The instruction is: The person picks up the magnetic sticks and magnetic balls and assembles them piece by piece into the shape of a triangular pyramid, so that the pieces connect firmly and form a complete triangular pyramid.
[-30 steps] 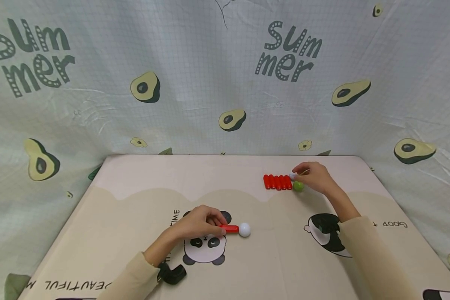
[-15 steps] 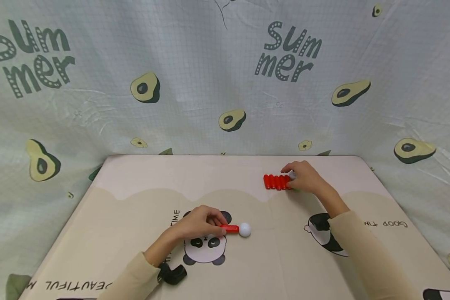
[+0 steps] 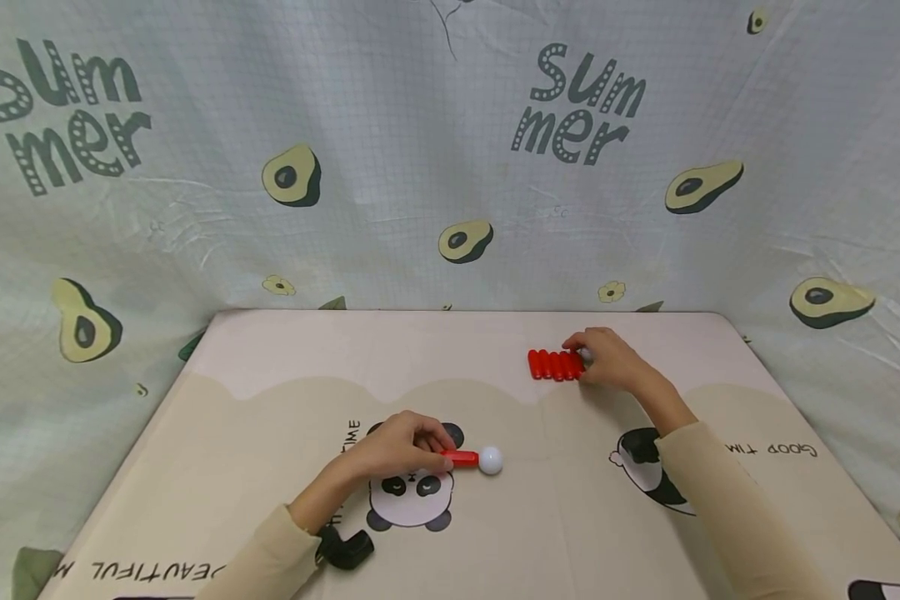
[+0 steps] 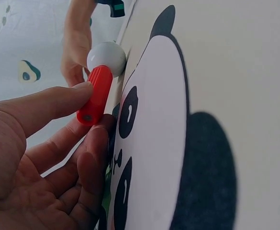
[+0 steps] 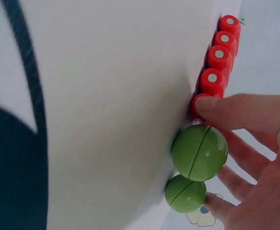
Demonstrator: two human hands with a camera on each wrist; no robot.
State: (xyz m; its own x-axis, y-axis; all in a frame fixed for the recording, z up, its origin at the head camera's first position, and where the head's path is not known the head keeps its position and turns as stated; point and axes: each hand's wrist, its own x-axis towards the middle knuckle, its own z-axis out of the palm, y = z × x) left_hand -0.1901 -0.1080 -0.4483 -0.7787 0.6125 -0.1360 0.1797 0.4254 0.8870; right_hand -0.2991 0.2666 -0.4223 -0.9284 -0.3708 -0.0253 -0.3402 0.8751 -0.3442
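Right wrist view shows your right hand (image 5: 273, 191) pinching the end red rod (image 5: 194, 108) of the tabletop (image 3: 270, 467) row, where a sideways lift could roll the adjacent green balls (image 5: 199, 154), while your left hand (image 3: 405, 443) grasps another rod (image 3: 462, 458) touching a white ball (image 3: 491, 461).

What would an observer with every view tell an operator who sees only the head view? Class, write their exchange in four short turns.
Operator: I have only the head view. What does the right hand hide beside the row of red sticks?
Observer: Two green balls; the right wrist view shows them.
Operator: The left hand covers one end of its red stick. What is on that end?
Observer: A small greyish spot, seen in the left wrist view.
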